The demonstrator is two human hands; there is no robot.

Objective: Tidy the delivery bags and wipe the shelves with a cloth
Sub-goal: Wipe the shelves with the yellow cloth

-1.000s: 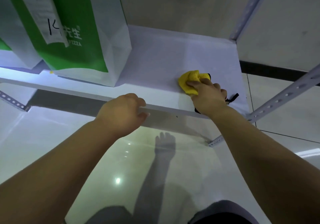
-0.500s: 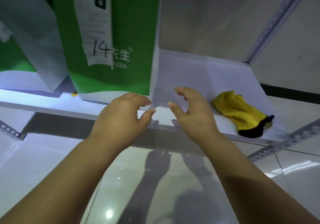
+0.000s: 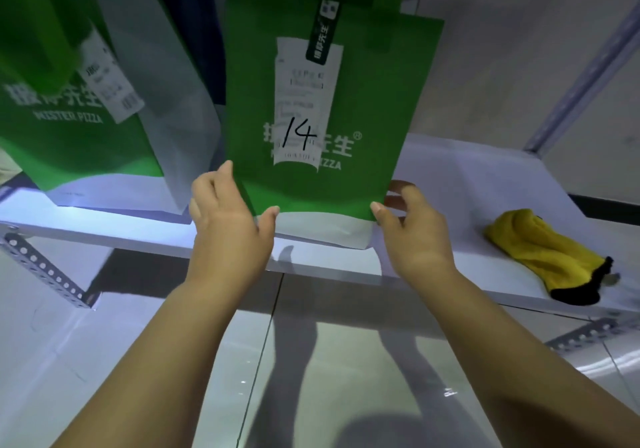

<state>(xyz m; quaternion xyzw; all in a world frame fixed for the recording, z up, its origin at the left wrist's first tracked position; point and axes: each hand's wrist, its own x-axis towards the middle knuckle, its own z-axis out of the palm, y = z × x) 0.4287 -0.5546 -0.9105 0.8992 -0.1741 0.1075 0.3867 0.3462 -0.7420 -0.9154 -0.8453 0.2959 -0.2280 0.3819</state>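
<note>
A green and white delivery bag (image 3: pixel 367 108) with a receipt marked "14" stands upright on the white shelf (image 3: pixel 460 184). My left hand (image 3: pixel 228 229) holds its lower left corner, thumb on the front and fingers along the side edge. At the lower right corner my right hand (image 3: pixel 415 240) grips it the same way, fingers behind the bag. The yellow cloth (image 3: pixel 540 253) with a black end lies loose on the shelf to the right, apart from both hands.
A second green bag (image 3: pixel 69 143) stands at the left, a white bag side (image 3: pixel 180 118) between the two. Perforated metal uprights (image 3: pixel 585 56) and braces (image 3: pixel 41 267) frame the shelf. Glossy floor tiles (image 3: pixel 311 361) lie below.
My right hand let go of the yellow cloth, which now lies at the shelf's right end. Both hands moved to bag 14 and took hold of its lower corners.
</note>
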